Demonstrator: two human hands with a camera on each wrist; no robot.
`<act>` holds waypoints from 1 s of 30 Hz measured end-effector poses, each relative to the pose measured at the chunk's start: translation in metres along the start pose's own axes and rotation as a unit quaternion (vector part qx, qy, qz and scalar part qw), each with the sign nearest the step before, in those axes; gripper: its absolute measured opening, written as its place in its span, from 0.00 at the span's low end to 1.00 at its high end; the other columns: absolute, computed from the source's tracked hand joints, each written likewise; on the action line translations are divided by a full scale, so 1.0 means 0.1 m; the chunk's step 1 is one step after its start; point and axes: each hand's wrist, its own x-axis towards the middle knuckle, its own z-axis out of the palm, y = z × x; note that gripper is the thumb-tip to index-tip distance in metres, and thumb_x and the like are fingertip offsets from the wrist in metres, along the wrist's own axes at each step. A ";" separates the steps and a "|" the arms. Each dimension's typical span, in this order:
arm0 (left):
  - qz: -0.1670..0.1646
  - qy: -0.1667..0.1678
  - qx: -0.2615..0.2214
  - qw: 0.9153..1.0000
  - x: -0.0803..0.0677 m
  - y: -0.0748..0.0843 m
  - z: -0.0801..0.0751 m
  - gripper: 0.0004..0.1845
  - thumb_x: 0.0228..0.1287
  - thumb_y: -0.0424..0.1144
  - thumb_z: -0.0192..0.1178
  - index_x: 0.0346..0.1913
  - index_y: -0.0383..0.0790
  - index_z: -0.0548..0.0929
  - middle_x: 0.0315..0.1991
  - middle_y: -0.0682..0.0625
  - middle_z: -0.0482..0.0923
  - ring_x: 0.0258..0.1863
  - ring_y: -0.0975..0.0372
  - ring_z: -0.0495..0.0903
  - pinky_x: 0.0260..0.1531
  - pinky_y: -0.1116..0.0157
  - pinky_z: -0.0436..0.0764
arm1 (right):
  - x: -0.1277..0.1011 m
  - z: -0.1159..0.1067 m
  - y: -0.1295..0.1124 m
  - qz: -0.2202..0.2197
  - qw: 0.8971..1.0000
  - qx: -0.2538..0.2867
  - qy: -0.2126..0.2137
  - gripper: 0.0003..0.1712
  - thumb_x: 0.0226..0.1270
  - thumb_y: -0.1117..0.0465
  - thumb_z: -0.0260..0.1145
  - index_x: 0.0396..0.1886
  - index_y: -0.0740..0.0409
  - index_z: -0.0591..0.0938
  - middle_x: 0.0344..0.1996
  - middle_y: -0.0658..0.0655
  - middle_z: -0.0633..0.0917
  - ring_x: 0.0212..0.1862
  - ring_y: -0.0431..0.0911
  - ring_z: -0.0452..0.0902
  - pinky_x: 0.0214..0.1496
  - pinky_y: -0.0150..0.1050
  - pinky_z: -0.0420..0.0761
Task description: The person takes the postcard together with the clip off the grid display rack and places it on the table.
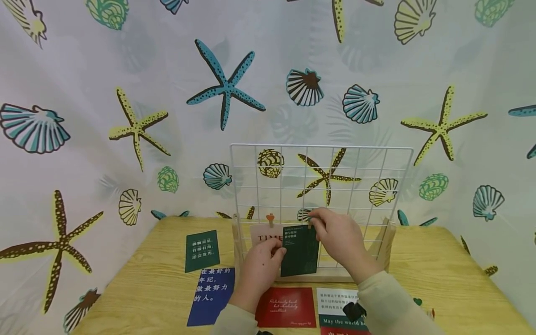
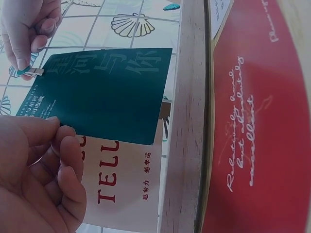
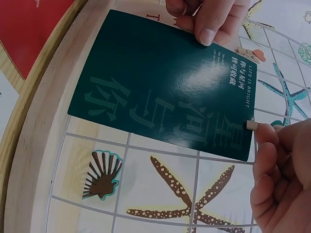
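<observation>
The right hand pinches a small wooden clip, mostly hidden by fingertips, at the top corner of the glossy dark green card. Opposite, the left hand pinches the card's side edge against the white wire grid, over a half-covered pink card

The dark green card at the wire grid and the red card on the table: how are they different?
The dark green card stands upright against the grid, held by both hands; the red card lies flat and untouched. The dark green card shows Chinese characters, the red card slanted script. Both are rectangular, with pale print.
</observation>
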 end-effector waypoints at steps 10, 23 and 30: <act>-0.005 0.001 0.002 1.000 -0.02 -0.02 -0.01 0.09 0.73 0.41 0.62 0.50 0.44 0.87 0.41 0.51 0.81 0.39 0.58 0.77 0.45 0.55 0.83 | -0.01 0.02 0.00 -0.008 1.000 -0.001 0.009 0.09 0.75 0.55 0.64 0.49 0.50 0.87 0.17 0.39 0.76 0.17 0.37 0.68 0.22 0.39 0.69; 0.001 -0.001 -0.004 1.000 -0.01 -0.02 -0.02 0.10 0.73 0.41 0.62 0.51 0.45 0.86 0.44 0.50 0.83 0.41 0.57 0.78 0.47 0.53 0.82 | -0.03 0.02 0.00 -0.024 0.999 -0.007 0.026 0.07 0.75 0.56 0.65 0.47 0.49 0.87 0.18 0.39 0.76 0.16 0.36 0.66 0.21 0.38 0.68; 0.003 0.001 -0.005 1.000 0.00 -0.03 -0.03 0.10 0.73 0.41 0.62 0.51 0.45 0.86 0.43 0.50 0.83 0.40 0.57 0.77 0.48 0.53 0.82 | -0.03 0.02 -0.01 -0.033 0.999 -0.008 0.037 0.07 0.75 0.57 0.65 0.46 0.50 0.87 0.19 0.39 0.77 0.17 0.35 0.66 0.21 0.38 0.68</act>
